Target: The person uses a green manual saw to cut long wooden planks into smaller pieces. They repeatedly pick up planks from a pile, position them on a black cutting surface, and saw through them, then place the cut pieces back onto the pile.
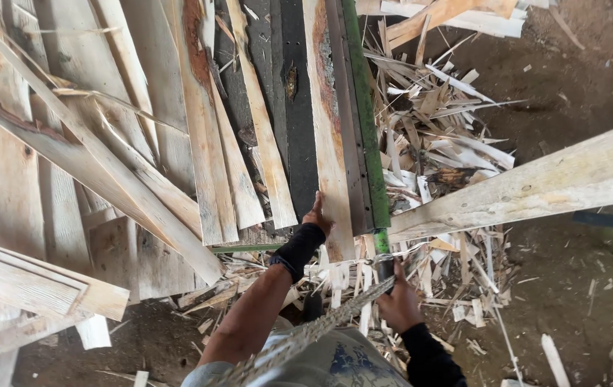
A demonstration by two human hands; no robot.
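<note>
One head-worn view only, so no overlap with another. It looked steeply down from above the person's chest, facing forward over a green-edged saw bench (364, 107) stacked with rough boards (206, 143). Both forearms entered from the bottom edge; the left hand (317, 215) sat mid-frame, the right hand (396, 304) lower and closer. Near range on the arms, farther on the dirt floor (571, 79) and offcut heap (442, 150) at right. A long plank (535, 186) crossed the right side.
</note>
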